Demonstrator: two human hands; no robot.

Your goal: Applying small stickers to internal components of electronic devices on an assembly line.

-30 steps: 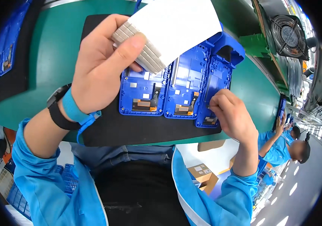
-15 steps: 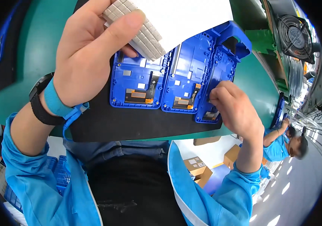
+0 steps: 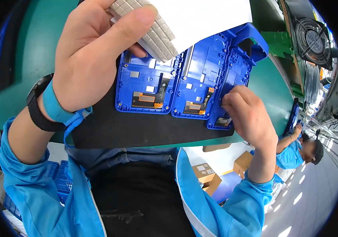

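My left hand (image 3: 88, 59) grips a white backing sheet (image 3: 212, 17) that carries rows of small grey square pads (image 3: 159, 39), its thumb pressed on the pads. Below the sheet, three blue plastic housings lie side by side: a left housing (image 3: 125, 91), a middle housing (image 3: 204, 59) and a right housing (image 3: 236, 75). Flat flex circuits and small pale squares show inside the left and middle ones. Over the right housing, my right hand (image 3: 250, 112) is closed in a pinch, fingertips down at its inner face. Whatever those fingertips hold is hidden.
The housings rest on a black mat (image 3: 137, 130) over a green tabletop (image 3: 277, 94). A black fan (image 3: 313, 39) stands at the far right beside a shelf. At right, a co-worker in a blue sleeve (image 3: 289, 158) sits along the bench. Cardboard boxes (image 3: 206, 175) are below the table edge.
My left hand and the sheet have shifted slightly, the sheet's edge a little to the right. The right hand stays pinched over the right housing, almost unmoved.
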